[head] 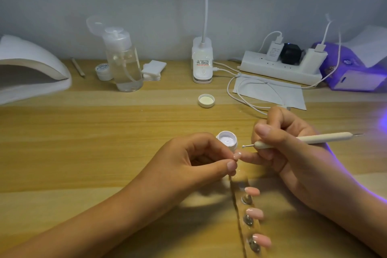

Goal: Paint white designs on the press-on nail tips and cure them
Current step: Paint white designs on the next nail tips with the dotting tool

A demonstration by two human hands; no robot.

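Note:
My left hand (192, 159) pinches a small pink nail tip (237, 155) between thumb and forefinger, just in front of an open jar of white gel (227, 140). My right hand (293, 146) grips a cream dotting pen (303, 139) like a pencil; its metal ball tip hovers a little above and right of the held nail. A clear holder strip (250, 216) with three pink nail tips on metal studs lies on the wooden table below my hands.
The jar's lid (206, 100) lies further back. A white curing lamp (31, 69) sits at far left, a clear pump bottle (123, 63), small jar and cotton pads behind. Desk lamp base (202, 63), power strip (280, 65), cables and a glowing purple lamp (356, 69) stand at right.

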